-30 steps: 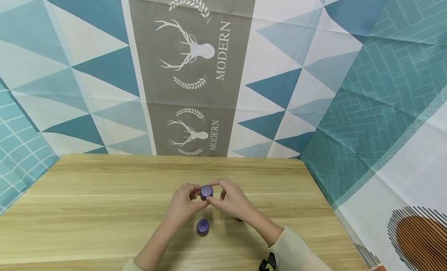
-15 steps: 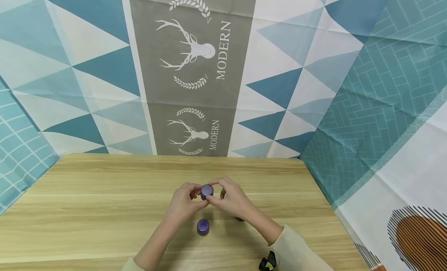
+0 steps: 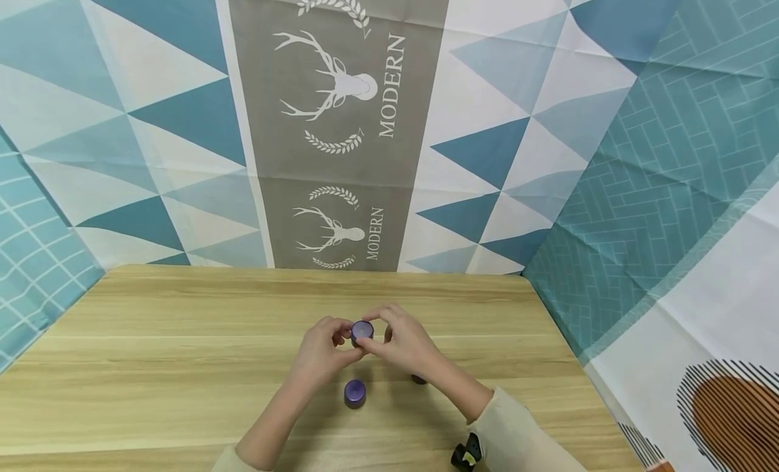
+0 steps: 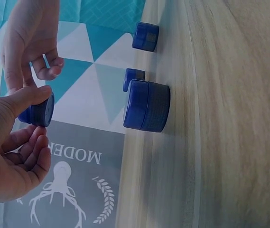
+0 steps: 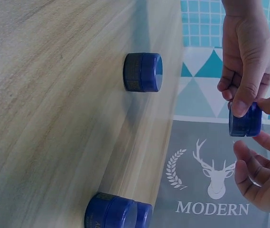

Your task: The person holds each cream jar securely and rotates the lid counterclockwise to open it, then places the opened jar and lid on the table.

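Both hands hold one small purple jar (image 3: 362,332) with a lid, raised over the table. My left hand (image 3: 321,351) pinches it from the left, its thumb across the lower body (image 5: 237,124) in the right wrist view. With thumb and forefinger, my right hand (image 3: 403,342) grips it around the lid (image 5: 255,121). A second purple jar (image 3: 355,393) stands upright on the table nearer the person. Partly hidden beneath the right forearm is another jar (image 3: 418,379). The left wrist view also shows a farther jar (image 4: 131,77), partly behind the nearest one (image 4: 149,105).
The wooden table (image 3: 182,364) reaches back to a patterned cloth (image 3: 341,154) hung as a wall. More teal and white cloth (image 3: 639,208) hangs on the right. A black strap piece (image 3: 466,453) shows by the right sleeve.
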Available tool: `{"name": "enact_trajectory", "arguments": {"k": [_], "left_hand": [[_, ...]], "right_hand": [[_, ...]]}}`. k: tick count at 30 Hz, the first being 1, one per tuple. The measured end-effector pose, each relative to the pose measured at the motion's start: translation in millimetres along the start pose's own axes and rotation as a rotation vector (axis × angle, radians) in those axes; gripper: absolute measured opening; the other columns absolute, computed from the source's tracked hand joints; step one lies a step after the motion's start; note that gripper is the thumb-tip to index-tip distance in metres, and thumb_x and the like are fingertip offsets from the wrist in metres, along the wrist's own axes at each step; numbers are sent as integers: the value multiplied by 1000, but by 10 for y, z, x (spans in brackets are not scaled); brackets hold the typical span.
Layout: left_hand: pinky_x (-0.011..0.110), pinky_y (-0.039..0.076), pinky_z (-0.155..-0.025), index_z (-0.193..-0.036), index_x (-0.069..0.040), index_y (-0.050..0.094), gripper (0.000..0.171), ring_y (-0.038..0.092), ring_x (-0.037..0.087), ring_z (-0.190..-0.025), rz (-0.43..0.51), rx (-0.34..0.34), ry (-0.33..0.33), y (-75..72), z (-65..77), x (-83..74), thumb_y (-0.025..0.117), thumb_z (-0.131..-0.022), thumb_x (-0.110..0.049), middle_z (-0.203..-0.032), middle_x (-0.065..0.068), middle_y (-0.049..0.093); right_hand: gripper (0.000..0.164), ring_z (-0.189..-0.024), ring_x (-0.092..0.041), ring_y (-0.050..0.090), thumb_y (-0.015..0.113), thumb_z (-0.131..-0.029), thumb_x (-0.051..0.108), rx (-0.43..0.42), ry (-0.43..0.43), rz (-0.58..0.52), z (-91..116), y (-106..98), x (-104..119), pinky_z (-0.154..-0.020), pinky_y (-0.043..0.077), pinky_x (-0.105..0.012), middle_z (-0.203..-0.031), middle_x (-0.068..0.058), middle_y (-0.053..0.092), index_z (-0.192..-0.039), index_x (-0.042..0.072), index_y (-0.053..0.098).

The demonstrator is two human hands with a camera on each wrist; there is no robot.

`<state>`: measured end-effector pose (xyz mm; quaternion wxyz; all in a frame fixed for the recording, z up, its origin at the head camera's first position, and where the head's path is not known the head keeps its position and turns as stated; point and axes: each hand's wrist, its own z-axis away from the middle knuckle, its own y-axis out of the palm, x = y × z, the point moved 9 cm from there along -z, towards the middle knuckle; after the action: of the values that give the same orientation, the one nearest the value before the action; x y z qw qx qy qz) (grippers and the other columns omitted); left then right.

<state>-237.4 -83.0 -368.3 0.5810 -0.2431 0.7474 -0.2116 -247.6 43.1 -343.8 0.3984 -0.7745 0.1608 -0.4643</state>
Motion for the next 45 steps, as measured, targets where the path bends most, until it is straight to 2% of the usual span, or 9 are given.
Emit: {"name": "enact_trajectory", "arguments": {"k": [5,12,16,19,26,32,39,45], "left_hand": [[27,47,-71,-98,-5,68,34,54,15,-79,-5,5,4,3,-2,0,80,-69,-18,-88,7,62],[27,48,-71,-99,-3,67,36,55,15,-78,-2,-3,10,-19,-3,3,81,-69,-18,-86,5,61],[26,47,-70,-97,-4,68,36,54,14,-77,-7,0,15,-15,-10,11,82,-68,-19,-84,3,60],[26,46,-70,-96,-5,68,35,53,13,-76,-1,13,11,5,-16,26,82,-67,-18,-83,2,59],[26,46,-70,-95,-5,69,33,53,15,-77,0,33,4,43,-20,43,81,-66,-15,-83,1,59],[26,46,-69,-96,-5,69,33,54,16,-77,-15,35,14,47,-16,46,80,-67,-15,-83,3,60],[26,46,-69,-97,-6,70,33,55,18,-78,-9,37,20,38,-9,52,79,-67,-13,-84,6,61],[28,47,-70,-101,-5,69,35,55,17,-78,-13,49,11,39,-13,77,79,-68,-13,-86,7,61]], "right_hand": [[37,-64,-6,52,67,-84,31,22,-42,24,-9,16,36,-57,44,-17,-117,-3,58,-117,15,62],[48,-64,-6,51,66,-84,41,45,-27,65,-33,8,58,-56,43,-18,-118,-3,58,-125,17,58],[48,-83,-12,58,65,-83,46,55,-24,137,-71,20,76,-67,48,-24,-114,-3,59,-121,17,60],[47,-95,-13,58,64,-83,49,85,-21,189,-109,45,84,-73,48,-26,-111,0,59,-119,18,62],[37,-82,-10,56,65,-83,45,161,-50,258,-172,107,115,-62,42,-18,-99,3,63,-107,18,65],[34,-77,-6,55,67,-82,44,199,-40,302,-211,121,125,-58,41,-17,-99,2,65,-104,17,66],[31,-59,-4,48,69,-80,39,260,-13,287,-247,139,154,-49,37,-18,-74,7,61,-99,14,66],[33,-53,-3,46,70,-80,33,290,-8,252,-248,146,159,-48,38,-17,-66,5,59,-104,12,63]]}}
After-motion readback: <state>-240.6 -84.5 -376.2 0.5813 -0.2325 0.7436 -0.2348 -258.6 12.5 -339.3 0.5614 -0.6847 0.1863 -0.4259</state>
